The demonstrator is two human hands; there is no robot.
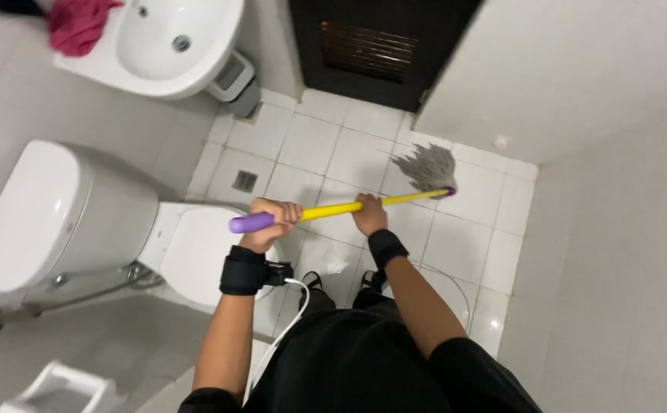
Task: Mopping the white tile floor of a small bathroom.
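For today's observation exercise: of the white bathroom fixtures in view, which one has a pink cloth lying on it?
The washbasin at top left: the pink cloth lies at its left edge. The toilet below it has none.

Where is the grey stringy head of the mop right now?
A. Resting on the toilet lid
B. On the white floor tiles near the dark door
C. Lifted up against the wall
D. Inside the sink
B: the mop head lies spread on the tiled floor just in front of the dark door, while the left hand and right hand grip the yellow handle.
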